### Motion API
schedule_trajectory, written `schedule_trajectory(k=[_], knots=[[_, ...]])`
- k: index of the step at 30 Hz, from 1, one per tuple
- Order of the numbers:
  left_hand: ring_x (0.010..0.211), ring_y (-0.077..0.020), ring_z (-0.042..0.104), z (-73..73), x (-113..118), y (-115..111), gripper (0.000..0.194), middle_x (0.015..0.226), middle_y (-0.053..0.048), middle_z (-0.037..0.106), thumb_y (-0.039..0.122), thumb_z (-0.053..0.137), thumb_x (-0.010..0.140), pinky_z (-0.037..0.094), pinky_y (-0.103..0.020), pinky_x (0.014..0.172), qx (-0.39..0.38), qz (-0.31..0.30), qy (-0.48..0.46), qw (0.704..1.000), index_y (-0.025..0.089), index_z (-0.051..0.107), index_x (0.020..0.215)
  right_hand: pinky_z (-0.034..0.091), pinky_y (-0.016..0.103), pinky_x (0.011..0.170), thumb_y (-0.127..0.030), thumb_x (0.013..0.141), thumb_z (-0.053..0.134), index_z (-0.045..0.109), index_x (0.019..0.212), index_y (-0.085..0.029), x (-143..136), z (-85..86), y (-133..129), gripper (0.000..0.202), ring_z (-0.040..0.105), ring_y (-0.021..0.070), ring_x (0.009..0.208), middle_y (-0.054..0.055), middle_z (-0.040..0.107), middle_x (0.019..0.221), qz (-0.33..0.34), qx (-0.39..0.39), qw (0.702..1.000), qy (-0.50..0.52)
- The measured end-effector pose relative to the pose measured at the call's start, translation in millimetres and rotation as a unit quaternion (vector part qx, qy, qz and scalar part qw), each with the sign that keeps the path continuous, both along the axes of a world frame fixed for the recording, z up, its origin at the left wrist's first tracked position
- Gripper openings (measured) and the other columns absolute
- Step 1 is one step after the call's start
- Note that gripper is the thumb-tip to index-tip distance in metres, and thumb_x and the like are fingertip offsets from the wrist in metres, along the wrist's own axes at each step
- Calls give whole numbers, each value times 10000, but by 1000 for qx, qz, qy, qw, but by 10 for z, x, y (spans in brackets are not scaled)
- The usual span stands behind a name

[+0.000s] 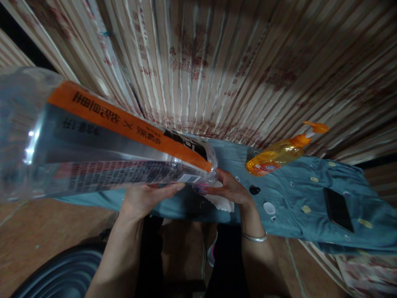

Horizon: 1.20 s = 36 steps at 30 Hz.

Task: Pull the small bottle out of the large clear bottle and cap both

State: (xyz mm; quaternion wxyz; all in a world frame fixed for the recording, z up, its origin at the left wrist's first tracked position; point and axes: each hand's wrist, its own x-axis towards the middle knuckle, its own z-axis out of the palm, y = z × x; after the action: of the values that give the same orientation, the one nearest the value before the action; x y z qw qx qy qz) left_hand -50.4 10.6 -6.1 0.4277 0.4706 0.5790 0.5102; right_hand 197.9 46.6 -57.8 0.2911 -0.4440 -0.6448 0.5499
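Note:
A big clear plastic bottle (124, 165) with an orange and silver label lies tilted across the left side of the view, its near end close to the camera. My left hand (145, 198) supports it from below, thumb stretched along its side; the other fingers are hidden behind it. Around the bottle's far end curl the fingers of my right hand (226, 188). Something small, pinkish-purple, shows at those fingers, too blurred to name. Just below them is a crumpled white tissue (221, 203); whether my right hand holds it, I cannot tell.
On the teal cloth (291, 207) stand or lie an orange pump bottle (274, 155), a small black piece (254, 190), a white round cap (269, 207) and a dark phone (338, 209). A patterned curtain (198, 62) hangs behind. A black ribbed round object (62, 273) is at lower left.

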Motion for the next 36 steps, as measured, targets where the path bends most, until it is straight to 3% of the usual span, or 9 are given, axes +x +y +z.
schedule_trajectory(k=[15,22,36], knots=[[514,-198,686,-12,-24,13,275,561,-13,716,333,895,424,618,-301,509,9,-14,-6,1000,182,712,563,448,440,1085,-372,682,871,605,1264,-252,2,-4,3,651,629,256,1163,28,691,1244,-1,-2,1000,28],[557,-214,706,9,7,6,277,579,-13,724,320,895,416,651,-349,601,16,-8,-16,1000,193,700,567,437,428,1104,-374,676,874,588,1296,-276,-4,-21,11,690,616,250,1198,21,670,1292,-3,-2,999,41],[526,-203,698,22,8,-1,254,571,-18,719,307,883,440,635,-314,547,17,-6,-16,1000,181,706,571,444,410,1093,-362,675,879,572,1300,-273,1,-61,16,702,619,243,1191,22,666,1295,-5,-5,999,48]])
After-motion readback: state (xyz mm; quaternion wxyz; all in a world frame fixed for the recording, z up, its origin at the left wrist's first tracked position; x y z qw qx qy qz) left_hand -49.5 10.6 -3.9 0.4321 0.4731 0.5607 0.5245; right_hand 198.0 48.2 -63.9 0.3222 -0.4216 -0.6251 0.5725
